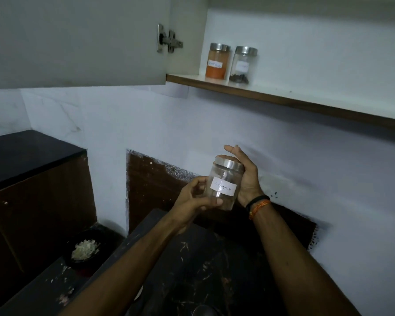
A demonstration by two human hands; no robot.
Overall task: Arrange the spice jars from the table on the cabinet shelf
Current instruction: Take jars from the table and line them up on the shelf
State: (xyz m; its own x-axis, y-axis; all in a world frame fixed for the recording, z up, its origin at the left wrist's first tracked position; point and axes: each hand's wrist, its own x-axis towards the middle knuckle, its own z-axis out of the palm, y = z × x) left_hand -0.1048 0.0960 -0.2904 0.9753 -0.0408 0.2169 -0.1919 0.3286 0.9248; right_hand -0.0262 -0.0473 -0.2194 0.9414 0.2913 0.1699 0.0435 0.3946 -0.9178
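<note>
Between the two hands, in mid-air below the shelf, a clear jar with a steel lid and a handwritten white label sits tilted slightly. The left hand makes the firmer grip: thumb and fingers curl round the jar's lower body from the left. The right hand lies against the jar's right side and lid edge with the palm touching it, its fingers fairly straight and reaching up past the lid; bands circle that wrist.

Below the hands runs a dark speckled surface. Up and to the right, the cabinet shelf carries two more steel-lidded jars standing upright just beside each other: an orange-powder jar on the left and a dark-spice jar on the right. An open cabinet door hangs at upper left.
</note>
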